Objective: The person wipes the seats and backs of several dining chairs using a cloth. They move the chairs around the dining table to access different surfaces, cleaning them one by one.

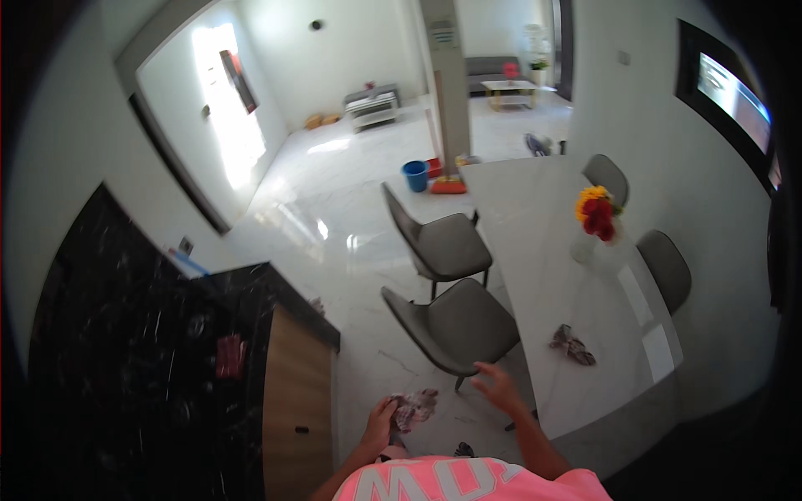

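Note:
A crumpled patterned cloth (415, 410) is gripped in my left hand (379, 421), low in the middle of the head view. My right hand (495, 385) has its fingers apart and holds nothing; it is close to the backrest of the nearer grey chair (460, 329), and whether it touches it I cannot tell. To the right, a second crumpled cloth (571, 345) lies on the white marble-look table (520, 269). Farther back on that table stands a vase (583, 250) with red and yellow flowers (598, 213).
At left runs a black counter (250, 294) over a wooden cabinet (297, 388), with a dark red item (231, 356) on top. Another grey chair (445, 247) stands beyond the nearer one. A blue bucket (415, 176) and an orange broom (448, 185) stand by the pillar (448, 87).

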Tool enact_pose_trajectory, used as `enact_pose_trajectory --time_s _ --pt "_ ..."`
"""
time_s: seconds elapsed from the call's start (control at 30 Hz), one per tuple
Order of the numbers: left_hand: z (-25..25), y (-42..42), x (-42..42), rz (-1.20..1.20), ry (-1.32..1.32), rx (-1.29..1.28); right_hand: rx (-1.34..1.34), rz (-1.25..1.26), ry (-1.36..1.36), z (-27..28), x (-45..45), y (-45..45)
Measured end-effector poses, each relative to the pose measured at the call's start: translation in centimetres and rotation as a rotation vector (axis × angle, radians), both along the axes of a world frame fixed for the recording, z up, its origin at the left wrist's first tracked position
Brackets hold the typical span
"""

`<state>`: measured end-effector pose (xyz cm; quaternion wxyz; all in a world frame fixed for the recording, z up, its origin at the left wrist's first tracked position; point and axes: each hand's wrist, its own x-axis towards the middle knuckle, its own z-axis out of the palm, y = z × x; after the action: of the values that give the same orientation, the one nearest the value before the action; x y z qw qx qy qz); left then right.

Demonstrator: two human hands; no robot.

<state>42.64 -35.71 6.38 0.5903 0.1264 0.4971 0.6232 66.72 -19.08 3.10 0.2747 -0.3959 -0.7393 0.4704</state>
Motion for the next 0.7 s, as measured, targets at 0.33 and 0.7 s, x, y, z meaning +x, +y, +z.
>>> enact_pose_trajectory --time_s 0.33,0.7 --pt "0.7 4.3 -9.3 -0.005 0.080 0.170 -0.442 0.209 0.259 2.9 -16.2 -2.5" --pt "2.4 7.0 -27.1 -0.079 0.105 0.096 -0.880 0.120 0.766 6.1 -34.3 1.6"
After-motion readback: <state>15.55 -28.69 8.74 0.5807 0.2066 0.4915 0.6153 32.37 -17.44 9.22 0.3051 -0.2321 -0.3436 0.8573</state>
